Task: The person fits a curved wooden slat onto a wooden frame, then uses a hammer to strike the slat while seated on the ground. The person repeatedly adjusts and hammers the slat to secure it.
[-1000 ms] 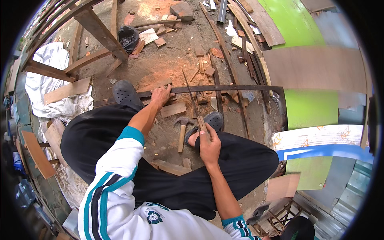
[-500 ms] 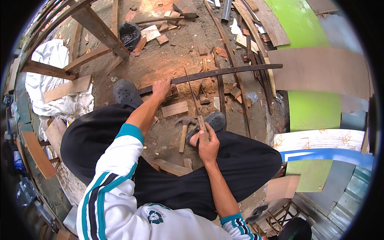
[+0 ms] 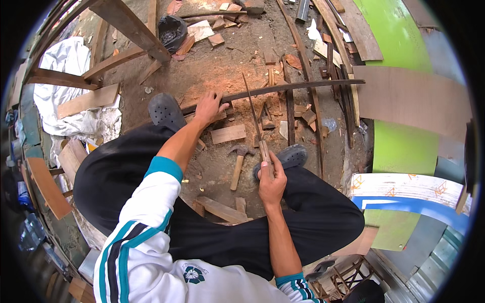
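Observation:
A long dark wooden strip (image 3: pixel 290 87) lies crosswise in front of me, its left end by my left shoe. My left hand (image 3: pixel 209 109) is closed over the strip near that end, pressing it down. In my right hand (image 3: pixel 273 183) is the wooden handle of a handsaw (image 3: pixel 253 112). Its narrow blade points away from me and crosses the strip to the right of my left hand, with the tip beyond the far edge. Whether the teeth have cut into the wood is too small to tell. Between my feet lies a claw hammer (image 3: pixel 237 169) with a wooden handle.
Wood offcuts (image 3: pixel 228 134) and sawdust are scattered on the dirt ground. A wooden frame (image 3: pixel 129 30) stands at far left beside a white cloth (image 3: pixel 65 68). Long battens (image 3: pixel 308 70) lie right of the strip, and brown and green panels (image 3: pixel 411 93) line the right side.
The saw has slid a little away from me across the strip, so more of its tip shows past the far edge. My left hand keeps its hold. The whole view has shifted slightly.

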The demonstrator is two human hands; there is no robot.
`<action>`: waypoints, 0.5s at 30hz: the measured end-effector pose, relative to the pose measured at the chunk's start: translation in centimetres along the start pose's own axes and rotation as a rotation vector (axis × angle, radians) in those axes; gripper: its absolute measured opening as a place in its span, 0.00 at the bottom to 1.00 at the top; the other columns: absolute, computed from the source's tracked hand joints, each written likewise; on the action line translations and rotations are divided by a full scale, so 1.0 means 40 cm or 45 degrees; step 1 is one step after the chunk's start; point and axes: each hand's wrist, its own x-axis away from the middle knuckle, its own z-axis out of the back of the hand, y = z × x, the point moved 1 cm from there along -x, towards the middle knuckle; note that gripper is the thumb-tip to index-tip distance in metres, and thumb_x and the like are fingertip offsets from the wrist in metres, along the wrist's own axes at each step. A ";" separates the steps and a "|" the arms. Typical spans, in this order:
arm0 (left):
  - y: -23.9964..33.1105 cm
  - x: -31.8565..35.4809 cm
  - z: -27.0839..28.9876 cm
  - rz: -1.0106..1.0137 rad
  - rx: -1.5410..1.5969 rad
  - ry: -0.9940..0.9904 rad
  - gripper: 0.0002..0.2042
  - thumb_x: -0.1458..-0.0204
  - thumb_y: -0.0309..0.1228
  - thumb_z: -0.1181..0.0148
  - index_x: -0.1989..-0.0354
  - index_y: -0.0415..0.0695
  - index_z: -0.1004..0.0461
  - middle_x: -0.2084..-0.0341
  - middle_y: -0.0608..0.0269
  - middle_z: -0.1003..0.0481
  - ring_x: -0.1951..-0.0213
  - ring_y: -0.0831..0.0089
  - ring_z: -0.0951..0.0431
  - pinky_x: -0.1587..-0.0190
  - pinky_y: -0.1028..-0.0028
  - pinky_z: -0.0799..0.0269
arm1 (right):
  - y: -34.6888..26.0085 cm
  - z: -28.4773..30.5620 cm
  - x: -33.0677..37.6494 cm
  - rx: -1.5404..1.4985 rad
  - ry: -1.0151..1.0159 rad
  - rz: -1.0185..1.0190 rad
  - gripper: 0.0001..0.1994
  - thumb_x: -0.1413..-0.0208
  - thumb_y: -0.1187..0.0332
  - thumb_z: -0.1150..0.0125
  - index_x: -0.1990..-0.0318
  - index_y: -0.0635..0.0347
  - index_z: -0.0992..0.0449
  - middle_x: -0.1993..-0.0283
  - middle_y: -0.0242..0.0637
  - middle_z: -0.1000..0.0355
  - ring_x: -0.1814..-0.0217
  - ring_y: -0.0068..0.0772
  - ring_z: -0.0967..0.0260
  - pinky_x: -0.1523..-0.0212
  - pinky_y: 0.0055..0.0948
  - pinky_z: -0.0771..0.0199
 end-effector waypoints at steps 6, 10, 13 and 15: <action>0.002 0.017 0.024 0.050 0.043 -0.058 0.29 0.38 0.57 0.48 0.43 0.43 0.26 0.50 0.47 0.27 0.45 0.50 0.28 0.43 0.55 0.30 | -0.008 0.012 -0.014 0.003 0.035 -0.060 0.22 0.36 0.66 0.42 0.39 0.72 0.28 0.52 0.51 0.22 0.52 0.36 0.24 0.50 0.30 0.27; -0.018 0.010 0.051 0.117 -0.006 -0.192 0.36 0.40 0.63 0.52 0.40 0.41 0.29 0.48 0.45 0.28 0.43 0.49 0.28 0.42 0.55 0.30 | -0.025 0.011 -0.017 0.020 0.062 0.023 0.22 0.36 0.67 0.42 0.39 0.73 0.28 0.50 0.48 0.22 0.50 0.32 0.25 0.49 0.28 0.28; -0.054 0.012 0.060 0.172 -0.066 -0.315 0.39 0.40 0.65 0.54 0.39 0.38 0.32 0.47 0.41 0.29 0.42 0.47 0.29 0.42 0.53 0.31 | -0.029 0.015 -0.017 0.011 0.060 -0.004 0.22 0.36 0.67 0.42 0.40 0.73 0.28 0.46 0.51 0.23 0.45 0.35 0.25 0.45 0.29 0.29; -0.059 0.001 0.058 0.155 -0.101 -0.353 0.40 0.39 0.65 0.56 0.40 0.34 0.34 0.47 0.36 0.29 0.43 0.43 0.29 0.41 0.52 0.32 | -0.031 0.021 -0.015 0.011 0.078 -0.025 0.22 0.36 0.67 0.42 0.40 0.73 0.28 0.45 0.51 0.23 0.45 0.36 0.25 0.44 0.29 0.28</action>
